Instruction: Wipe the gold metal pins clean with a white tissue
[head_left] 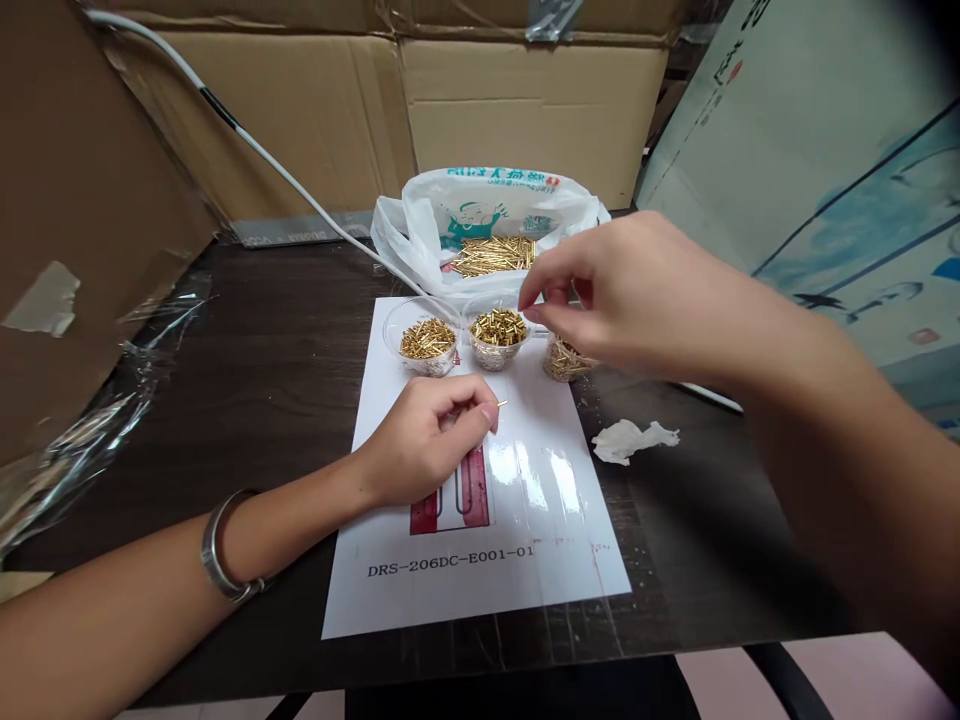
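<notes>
My left hand (435,435) rests over the printed sheet (405,600), its thumb and forefinger pinching a small brass pin (502,404) whose tip sticks out to the right. My right hand (607,290) hovers by the right rim of the middle cup (496,350), fingertips pressed together; whatever they hold is too small to make out. Short brass tubes fill that cup. The left cup (427,350) contains thin brass pins. A third cup (566,362) is partly hidden under my right hand.
Behind the cups, an open white plastic bag (420,225) holds long brass pins (495,256). A white cable (300,190) runs down towards the cups. Crumpled white paper (634,440) lies right of the sheet on the dark table (247,390). Cardboard (315,120) walls the back.
</notes>
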